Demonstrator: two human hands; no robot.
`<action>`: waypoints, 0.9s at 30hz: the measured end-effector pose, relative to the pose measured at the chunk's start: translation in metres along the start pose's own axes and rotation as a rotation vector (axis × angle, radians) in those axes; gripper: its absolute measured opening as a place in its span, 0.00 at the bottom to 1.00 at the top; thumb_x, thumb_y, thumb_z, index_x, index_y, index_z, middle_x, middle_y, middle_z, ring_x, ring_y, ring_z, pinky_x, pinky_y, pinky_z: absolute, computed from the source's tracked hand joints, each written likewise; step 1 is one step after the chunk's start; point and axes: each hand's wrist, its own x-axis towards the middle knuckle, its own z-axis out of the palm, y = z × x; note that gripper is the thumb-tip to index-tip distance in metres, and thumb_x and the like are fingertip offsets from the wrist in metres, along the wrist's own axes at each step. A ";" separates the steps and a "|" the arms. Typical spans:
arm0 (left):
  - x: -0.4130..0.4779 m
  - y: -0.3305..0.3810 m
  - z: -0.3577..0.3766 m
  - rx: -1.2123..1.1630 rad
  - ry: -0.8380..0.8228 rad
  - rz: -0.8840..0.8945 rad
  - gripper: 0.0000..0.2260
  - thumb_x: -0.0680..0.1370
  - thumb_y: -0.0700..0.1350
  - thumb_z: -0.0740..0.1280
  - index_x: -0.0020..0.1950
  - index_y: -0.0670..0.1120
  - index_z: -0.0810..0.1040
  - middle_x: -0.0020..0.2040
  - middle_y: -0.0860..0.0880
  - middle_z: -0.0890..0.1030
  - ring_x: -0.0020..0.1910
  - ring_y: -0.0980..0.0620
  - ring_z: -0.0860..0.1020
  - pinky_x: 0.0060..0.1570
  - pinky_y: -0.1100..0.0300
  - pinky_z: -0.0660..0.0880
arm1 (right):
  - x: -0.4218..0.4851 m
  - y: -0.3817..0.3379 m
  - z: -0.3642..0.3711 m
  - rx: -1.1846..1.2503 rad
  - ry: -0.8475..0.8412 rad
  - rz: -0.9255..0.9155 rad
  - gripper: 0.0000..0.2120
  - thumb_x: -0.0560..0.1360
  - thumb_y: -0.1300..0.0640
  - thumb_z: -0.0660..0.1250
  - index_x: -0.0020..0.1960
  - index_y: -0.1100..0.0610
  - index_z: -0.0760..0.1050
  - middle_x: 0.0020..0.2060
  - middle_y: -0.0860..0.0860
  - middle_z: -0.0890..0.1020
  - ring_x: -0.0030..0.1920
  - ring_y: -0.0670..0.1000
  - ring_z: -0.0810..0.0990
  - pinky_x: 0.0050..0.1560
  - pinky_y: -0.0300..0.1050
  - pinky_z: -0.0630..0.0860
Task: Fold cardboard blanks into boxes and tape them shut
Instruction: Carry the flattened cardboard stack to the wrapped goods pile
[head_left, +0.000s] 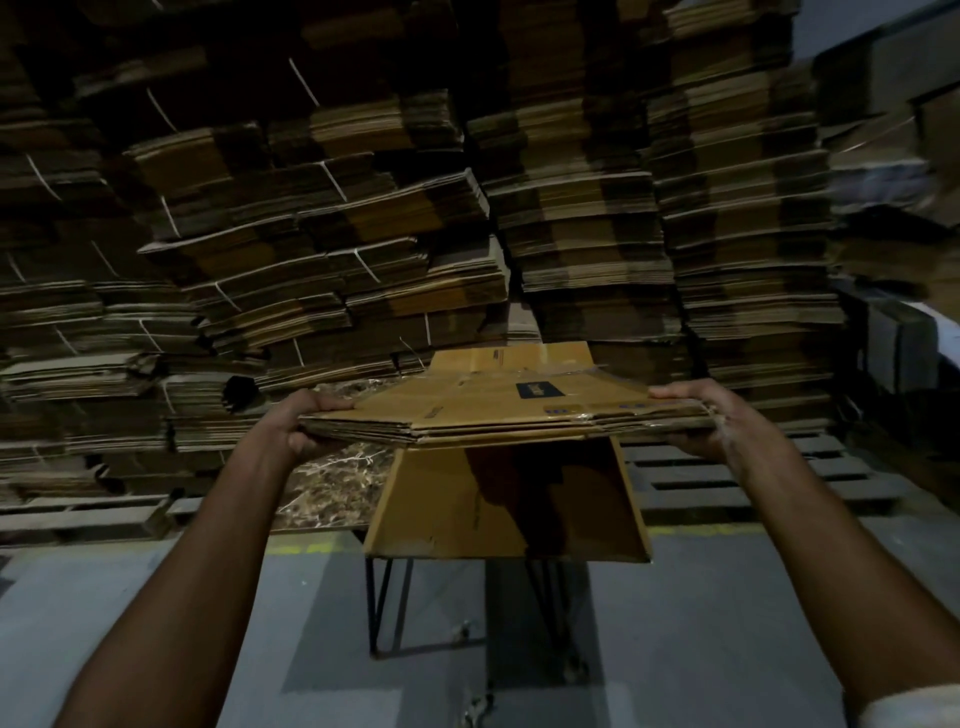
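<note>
A flat stack of brown cardboard blanks (498, 405) hangs in the air in front of me, held level. My left hand (301, 421) grips its left end, thumb on top and fingers curled beneath. My right hand (701, 415) grips the right end the same way. The top blank carries a small dark label and strips of clear tape. Below the stack lies another flat cardboard blank (504, 499) on a small marble-patterned table (332, 483), its near edge hanging over the table's front.
Tall piles of bundled flat cardboard (363, 234) fill the whole background, standing on wooden pallets (727, 478). The table has black hairpin legs (384, 608). Grey floor (701, 623) with a yellow line spreads below.
</note>
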 end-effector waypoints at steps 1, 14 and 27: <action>-0.013 -0.003 -0.002 0.004 -0.010 0.012 0.06 0.83 0.37 0.59 0.56 0.36 0.73 0.42 0.37 0.81 0.34 0.43 0.84 0.31 0.51 0.83 | -0.010 0.004 -0.001 0.008 0.009 -0.007 0.16 0.76 0.61 0.71 0.62 0.65 0.77 0.36 0.59 0.86 0.34 0.55 0.87 0.32 0.48 0.84; -0.159 -0.054 -0.068 0.083 -0.119 0.086 0.14 0.81 0.37 0.63 0.67 0.41 0.76 0.54 0.41 0.83 0.37 0.47 0.86 0.31 0.55 0.83 | -0.212 0.084 -0.007 0.131 -0.009 0.014 0.09 0.82 0.61 0.63 0.49 0.66 0.76 0.33 0.61 0.85 0.30 0.55 0.86 0.28 0.47 0.83; -0.305 -0.111 -0.065 0.147 -0.150 0.129 0.15 0.81 0.41 0.61 0.65 0.41 0.80 0.61 0.40 0.83 0.46 0.47 0.85 0.40 0.56 0.84 | -0.304 0.120 -0.065 0.143 -0.075 0.011 0.17 0.81 0.61 0.63 0.68 0.66 0.73 0.50 0.65 0.85 0.44 0.61 0.88 0.33 0.53 0.84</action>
